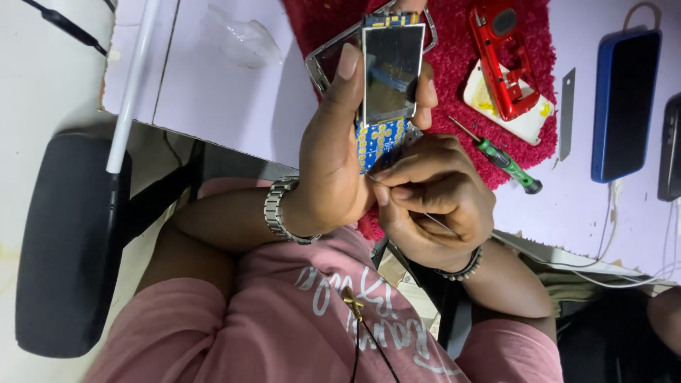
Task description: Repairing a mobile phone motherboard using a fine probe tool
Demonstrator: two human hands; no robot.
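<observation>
Pale lilac tabletop [234, 99]: carries a crimson shag mat [454, 64].

Red plastic phone shell [500, 57]: lies on the mat; green-handled screwdriver [507, 164] lies just below it.

Bare phone board, blue with small screen [389, 85]: held upright above the mat's near edge, clamped by your left hand [333, 163].

Your right hand [436, 202]: fingers pinched on a thin metal pick [433, 218] at the keypad's lower edge.

Step, as judged: prying at the board. Next calls for light, steady leverage.
</observation>
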